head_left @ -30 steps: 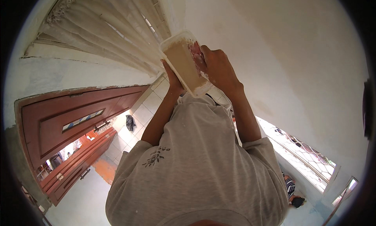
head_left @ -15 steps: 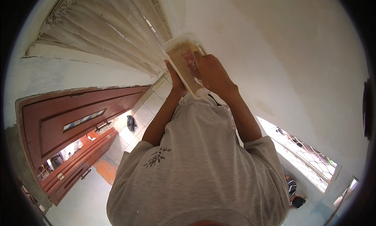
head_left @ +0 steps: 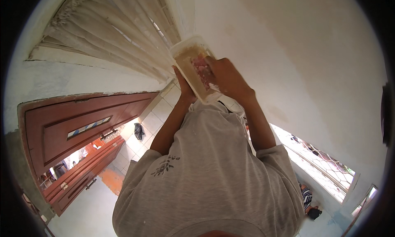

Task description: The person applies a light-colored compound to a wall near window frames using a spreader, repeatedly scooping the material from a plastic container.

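Observation:
My left hand [head_left: 184, 83] grips the left side of a white plastic tub [head_left: 183, 48], held up above my shirt. Inside the tub is a beige paste or liquid, with smears round its rim. My right hand [head_left: 228, 78] reaches into the tub from the right, fingers closed on a reddish piece [head_left: 198, 67] flecked with white paste; its exact kind I cannot make out. The fingertips of my right hand are partly hidden by the piece and the tub.
A white wall [head_left: 312, 64] fills the right, above a grilled opening [head_left: 317, 159]. A curtain [head_left: 103, 27] hangs at upper left over red wooden doors [head_left: 86, 113]. A black bag [head_left: 138, 131] lies on the tiled floor; striped fabric and a dark item [head_left: 314, 213] are at lower right.
Since a second ago my right hand and the reddish piece have moved left and down from the right rim, deeper into the tub. The tub has shifted slightly down.

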`<state>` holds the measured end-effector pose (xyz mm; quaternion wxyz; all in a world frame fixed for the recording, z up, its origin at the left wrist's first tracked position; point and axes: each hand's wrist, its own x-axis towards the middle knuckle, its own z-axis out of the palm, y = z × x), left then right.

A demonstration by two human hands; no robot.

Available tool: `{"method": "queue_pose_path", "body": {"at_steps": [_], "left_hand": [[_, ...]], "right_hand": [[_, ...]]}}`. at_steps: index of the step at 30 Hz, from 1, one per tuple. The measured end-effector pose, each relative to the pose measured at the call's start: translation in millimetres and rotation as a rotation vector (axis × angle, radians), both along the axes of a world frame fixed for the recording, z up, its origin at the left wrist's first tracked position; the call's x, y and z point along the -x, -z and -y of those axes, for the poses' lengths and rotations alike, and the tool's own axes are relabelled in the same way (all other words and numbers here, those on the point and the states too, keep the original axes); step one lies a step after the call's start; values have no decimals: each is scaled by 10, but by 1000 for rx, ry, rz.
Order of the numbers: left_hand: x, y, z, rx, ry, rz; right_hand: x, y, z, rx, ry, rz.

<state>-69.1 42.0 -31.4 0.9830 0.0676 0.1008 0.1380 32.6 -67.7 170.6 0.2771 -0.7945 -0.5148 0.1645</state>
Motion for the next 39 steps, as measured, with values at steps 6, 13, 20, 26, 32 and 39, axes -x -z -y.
{"method": "queue_pose_path", "body": {"at_steps": [6, 13, 20, 26, 32, 39], "left_hand": [[21, -230, 18, -172, -52, -216], [-3, -296, 72, -211, -87, -274], [22, -500, 128, -207, -25, -422], [-53, -405, 116, -225, -41, -353], [-106, -490, 152, -202, -50, -329], [-124, -565, 154, -220, -18, -391]], "right_hand": [[-57, -482, 182, -97, 151, -11], [112, 40, 231, 35, 146, 180], [105, -4, 278, -10, 167, 74], [336, 65, 309, -200, 159, 174], [408, 137, 278, -330, 155, 220], [425, 172, 292, -346, 130, 230]]}}
